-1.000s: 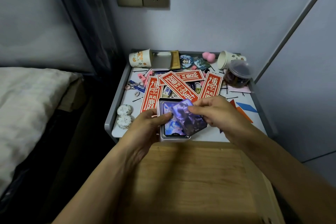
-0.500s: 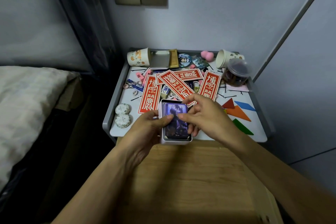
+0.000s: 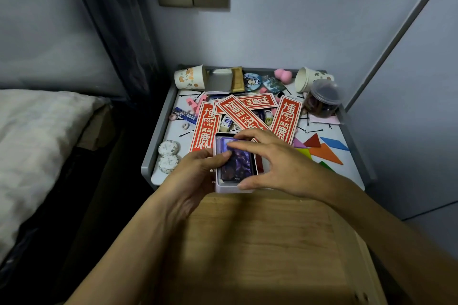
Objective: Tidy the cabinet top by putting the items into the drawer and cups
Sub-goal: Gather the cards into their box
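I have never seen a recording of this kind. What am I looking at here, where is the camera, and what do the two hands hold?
There is no machine here: the grip is a person's two bare hands. One camera, worn on the head, looks forward and down, so both arms enter from the bottom of the picture. The left hand holds a pale box at the near edge of a grey cabinet top. The right hand pinches a dark card by its ends; the card lies in that box. Behind them lie red paper strips, a tipped paper cup at the rear left, another tipped cup at the rear right, a clear jar and coloured flat shapes. A wooden surface is nearest the camera.
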Motion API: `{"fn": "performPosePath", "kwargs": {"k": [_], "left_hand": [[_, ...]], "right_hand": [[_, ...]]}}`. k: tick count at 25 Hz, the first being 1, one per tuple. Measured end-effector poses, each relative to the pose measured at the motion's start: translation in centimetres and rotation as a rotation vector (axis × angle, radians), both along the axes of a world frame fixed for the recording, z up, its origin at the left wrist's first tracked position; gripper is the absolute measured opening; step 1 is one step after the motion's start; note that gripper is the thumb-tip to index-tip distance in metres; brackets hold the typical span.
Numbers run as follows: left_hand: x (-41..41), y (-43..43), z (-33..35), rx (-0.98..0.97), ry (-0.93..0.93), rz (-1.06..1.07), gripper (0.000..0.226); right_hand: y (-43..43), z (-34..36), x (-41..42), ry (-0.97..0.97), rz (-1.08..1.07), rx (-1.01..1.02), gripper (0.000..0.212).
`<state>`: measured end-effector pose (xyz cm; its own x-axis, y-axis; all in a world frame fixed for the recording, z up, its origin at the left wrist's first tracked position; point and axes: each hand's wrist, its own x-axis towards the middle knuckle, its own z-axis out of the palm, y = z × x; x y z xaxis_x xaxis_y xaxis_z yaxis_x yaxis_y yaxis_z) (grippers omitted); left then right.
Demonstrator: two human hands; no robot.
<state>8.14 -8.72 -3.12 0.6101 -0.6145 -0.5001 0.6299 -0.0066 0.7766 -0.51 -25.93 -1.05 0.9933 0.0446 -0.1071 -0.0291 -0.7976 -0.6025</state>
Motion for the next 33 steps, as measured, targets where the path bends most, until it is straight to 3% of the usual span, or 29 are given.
{"fn": "performPosePath", "kwargs": {"k": [3, 10, 17, 25, 33], "left_hand": [[-0.25, 0.08, 0.11, -0.016, 0.021, -0.003, 0.040], [-0.30, 0.25, -0.32, -0.034, 0.050, -0.019, 0.062], [-0.23, 0.17, -0.12, -0.059, 0.048, -0.021, 0.045], [-0.23, 0.33, -0.37, -0.029, 0.040, -0.021, 0.057], [-0.13, 0.32, -0.66, -0.041, 0.035, -0.020, 0.042]], "right_hand": [[-0.24, -0.14, -0.02, -0.002, 0.016, 0.040, 0.074], [-0.29, -0.18, 0.14, -0.012, 0.053, -0.077, 0.073], [-0.28, -0.56, -0.10, -0.040, 0.064, -0.068, 0.073], [0.04, -0.59, -0.18, -0.053, 0.120, -0.204, 0.071], [0.40, -0.48, -0.25, -0.040, 0.146, -0.302, 0.069]]}}
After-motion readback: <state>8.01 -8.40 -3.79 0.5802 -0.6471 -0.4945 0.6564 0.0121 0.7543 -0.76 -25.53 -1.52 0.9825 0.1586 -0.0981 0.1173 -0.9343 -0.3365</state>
